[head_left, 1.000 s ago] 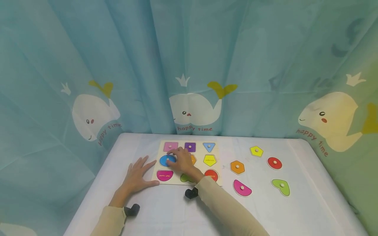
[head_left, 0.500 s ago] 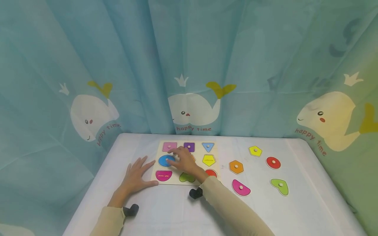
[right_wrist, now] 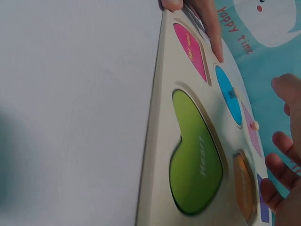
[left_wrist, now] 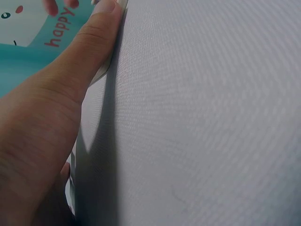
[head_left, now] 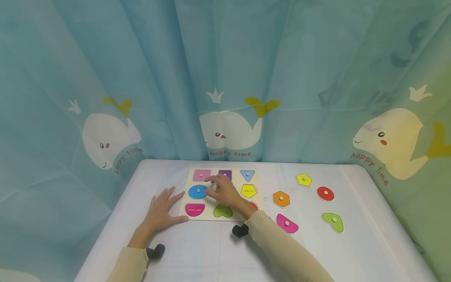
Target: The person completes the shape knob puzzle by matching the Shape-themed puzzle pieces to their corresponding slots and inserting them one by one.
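My right hand (head_left: 227, 192) hovers over the puzzle board (head_left: 209, 211) with thumb and fingers apart and nothing between them. Just left of its thumb, a blue oval piece (head_left: 194, 192) with a small knob lies in its slot. In the right wrist view, the green heart recess (right_wrist: 200, 160) shows below the loosely bent fingers (right_wrist: 282, 169). At the board's left side, my left hand (head_left: 162, 211) lies with fingers spread, fingertips at the edge. The left thumb (left_wrist: 94, 40) touches the board's near corner. Pink rectangle (head_left: 204, 177), purple square (head_left: 229, 172) and blue triangle (head_left: 247, 178) pieces fill the back row.
Right of the board lie loose knobbed pieces: an orange hexagon (head_left: 278, 200), a magenta half round (head_left: 283, 221), a yellow pentagon (head_left: 301, 181), a red circle (head_left: 322, 196) and a green heart (head_left: 339, 225). A whale-print curtain (head_left: 303, 129) hangs behind the white table (head_left: 197, 254).
My right hand has let go of the blue oval's knob and drawn slightly right, its thumb and fingers now off the piece. My left hand stays at the board's edge.
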The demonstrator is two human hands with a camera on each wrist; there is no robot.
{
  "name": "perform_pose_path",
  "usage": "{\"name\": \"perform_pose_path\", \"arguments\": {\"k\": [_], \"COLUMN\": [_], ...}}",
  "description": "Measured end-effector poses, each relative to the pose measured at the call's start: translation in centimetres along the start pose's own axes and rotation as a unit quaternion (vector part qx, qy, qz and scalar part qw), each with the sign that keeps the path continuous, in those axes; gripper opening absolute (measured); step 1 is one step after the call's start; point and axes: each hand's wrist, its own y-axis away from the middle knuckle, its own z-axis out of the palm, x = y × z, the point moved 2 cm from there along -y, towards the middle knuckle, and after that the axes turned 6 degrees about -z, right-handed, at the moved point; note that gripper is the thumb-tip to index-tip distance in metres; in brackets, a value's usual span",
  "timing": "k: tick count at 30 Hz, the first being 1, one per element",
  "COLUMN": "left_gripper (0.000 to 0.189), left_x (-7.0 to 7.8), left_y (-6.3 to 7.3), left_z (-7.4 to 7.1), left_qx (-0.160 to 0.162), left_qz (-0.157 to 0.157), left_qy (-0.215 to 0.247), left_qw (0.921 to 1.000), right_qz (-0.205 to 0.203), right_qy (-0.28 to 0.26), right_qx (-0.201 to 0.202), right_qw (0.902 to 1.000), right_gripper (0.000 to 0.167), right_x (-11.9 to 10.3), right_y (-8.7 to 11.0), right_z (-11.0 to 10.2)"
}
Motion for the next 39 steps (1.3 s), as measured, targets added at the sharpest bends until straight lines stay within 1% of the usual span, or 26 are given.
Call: {"name": "perform_pose_path", "arguments": {"k": [4,13,20,25,29,33,39], "left_gripper": [0.098,0.098,0.099,0.099,0.098,0.099,0.098], "left_x": [-0.1,0.0,0.0,0.0,0.0,0.1,0.1], "left_y": [0.0,0.1,0.1,0.1,0.2,0.2,0.2], "left_z": [0.1,0.0,0.0,0.0,0.0,-0.1,-0.3], "left_qx": [0.001,0.006,0.007,0.008,0.007,0.005,0.001], "left_qz": [-0.001,0.002,0.001,0.003,0.004,0.001,-0.001], "left_qy": [-0.002,0.004,0.008,0.004,0.005,0.005,0.009], "left_qw": [1.0,1.0,0.9999,1.0,1.0,1.0,1.0], "right_qz": [-0.018,0.0,0.01,0.011,0.005,0.01,0.014], "right_qy": [0.005,0.006,0.023,0.02,0.022,0.02,0.005], "right_qx": [0.004,-0.004,-0.006,-0.015,-0.015,-0.01,0.005], "right_qw": [0.9998,1.0,0.9997,0.9996,0.9996,0.9997,0.9999], "right_gripper": [0.039,0.039,0.04,0.043,0.042,0.04,0.039], "right_x": [0.3,0.5,1.2,1.4,1.5,1.8,3.1], "right_y": [0.3,0.9,2.0,2.8,3.5,4.2,5.3], "right_z": [-0.9,-3.1,-4.7,-6.0,-7.3,-8.8,-11.1]}}
